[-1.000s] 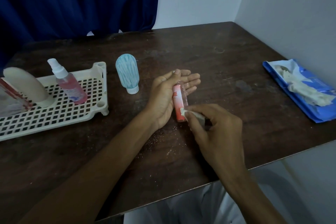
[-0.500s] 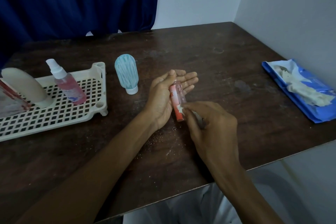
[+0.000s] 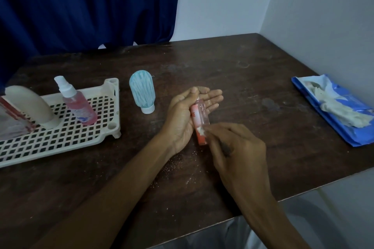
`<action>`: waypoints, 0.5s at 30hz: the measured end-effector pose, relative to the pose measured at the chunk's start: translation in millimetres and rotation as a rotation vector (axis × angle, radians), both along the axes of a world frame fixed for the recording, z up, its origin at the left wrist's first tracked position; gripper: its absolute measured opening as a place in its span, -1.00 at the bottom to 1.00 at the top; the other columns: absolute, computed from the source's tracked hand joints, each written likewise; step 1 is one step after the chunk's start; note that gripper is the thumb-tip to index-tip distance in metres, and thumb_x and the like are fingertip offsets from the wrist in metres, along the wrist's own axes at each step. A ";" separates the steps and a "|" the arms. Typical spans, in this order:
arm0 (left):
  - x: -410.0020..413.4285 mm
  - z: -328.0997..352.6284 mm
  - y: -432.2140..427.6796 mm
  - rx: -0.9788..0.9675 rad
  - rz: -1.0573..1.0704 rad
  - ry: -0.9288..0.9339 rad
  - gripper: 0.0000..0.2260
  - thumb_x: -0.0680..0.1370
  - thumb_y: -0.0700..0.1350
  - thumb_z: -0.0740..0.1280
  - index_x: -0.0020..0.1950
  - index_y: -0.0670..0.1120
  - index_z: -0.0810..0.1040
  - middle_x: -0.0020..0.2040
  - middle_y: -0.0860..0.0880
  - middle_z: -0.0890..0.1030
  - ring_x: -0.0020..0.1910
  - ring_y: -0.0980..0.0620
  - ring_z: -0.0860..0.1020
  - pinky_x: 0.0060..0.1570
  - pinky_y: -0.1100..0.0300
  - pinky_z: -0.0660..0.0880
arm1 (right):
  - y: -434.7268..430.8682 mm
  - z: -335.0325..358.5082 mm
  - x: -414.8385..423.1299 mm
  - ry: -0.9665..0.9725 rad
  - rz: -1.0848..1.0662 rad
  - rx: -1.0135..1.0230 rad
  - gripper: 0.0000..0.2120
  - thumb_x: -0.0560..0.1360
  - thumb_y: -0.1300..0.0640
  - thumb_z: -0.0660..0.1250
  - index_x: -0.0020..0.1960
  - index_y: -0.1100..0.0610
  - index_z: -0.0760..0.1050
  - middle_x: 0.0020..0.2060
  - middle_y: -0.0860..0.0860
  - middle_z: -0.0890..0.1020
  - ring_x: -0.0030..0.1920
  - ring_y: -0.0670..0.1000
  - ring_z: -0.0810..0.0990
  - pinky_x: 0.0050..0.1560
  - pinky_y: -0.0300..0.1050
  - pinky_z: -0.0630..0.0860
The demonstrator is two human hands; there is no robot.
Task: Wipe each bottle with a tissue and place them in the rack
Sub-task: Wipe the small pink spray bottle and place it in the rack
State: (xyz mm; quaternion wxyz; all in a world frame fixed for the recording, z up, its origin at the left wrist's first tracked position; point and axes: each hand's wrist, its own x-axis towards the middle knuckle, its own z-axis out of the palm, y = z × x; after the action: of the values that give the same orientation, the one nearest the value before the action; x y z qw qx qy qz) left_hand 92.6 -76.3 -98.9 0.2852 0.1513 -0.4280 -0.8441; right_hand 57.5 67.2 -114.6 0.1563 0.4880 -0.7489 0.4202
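A small orange-red bottle lies along the palm of my left hand, held there by the thumb with the fingers stretched out. My right hand pinches a small white tissue against the bottle's lower half. A light blue squeeze bottle stands cap-down on the table just left of my left hand. In the white lattice rack at the left lean a pink spray bottle and a cream bottle.
An open blue tissue packet with crumpled white tissue lies by the right wall. A reddish transparent item sits at the rack's left edge. The dark wooden table ends close in front of me. A blue curtain hangs behind.
My right hand has slid the tissue a little up the bottle from its lower end. My left hand and the bottle have shifted slightly left.
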 end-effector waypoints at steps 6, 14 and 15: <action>-1.0 0.5 0.9 -0.050 -0.017 0.020 -0.76 0.70 -0.17 0.09 0.07 -0.26 0.50 0.06 -0.26 0.68 0.08 -0.14 0.67 0.11 0.10 0.60 | -8.6 6.5 -11.1 -0.028 -0.025 -0.079 -0.83 0.42 0.38 0.47 -0.08 0.15 0.67 -0.21 -0.01 0.69 -0.19 -0.10 0.60 -0.09 -0.27 0.49; -0.6 0.1 2.0 -0.036 -0.026 0.011 -0.75 0.70 -0.16 0.09 0.08 -0.27 0.51 0.10 -0.28 0.67 0.12 -0.17 0.66 0.15 0.08 0.59 | -3.1 1.3 -12.5 0.031 -0.018 -0.028 -0.83 0.42 0.31 0.42 -0.04 0.14 0.70 -0.12 -0.01 0.70 -0.12 -0.05 0.63 -0.01 -0.38 0.44; -0.6 0.1 1.9 -0.042 -0.026 0.009 -0.75 0.70 -0.16 0.09 0.08 -0.27 0.51 0.11 -0.29 0.66 0.13 -0.17 0.66 0.17 0.07 0.59 | -5.1 2.0 -14.6 0.020 -0.014 -0.036 -0.83 0.42 0.31 0.40 -0.05 0.14 0.69 -0.13 0.00 0.70 -0.12 -0.03 0.64 -0.02 -0.35 0.46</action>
State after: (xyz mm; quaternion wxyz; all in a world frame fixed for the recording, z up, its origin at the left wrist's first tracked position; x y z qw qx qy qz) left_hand 92.0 -74.4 -98.7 0.2792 0.1357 -0.4462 -0.8394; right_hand 42.9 62.1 -112.5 0.1755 0.4839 -0.7431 0.4276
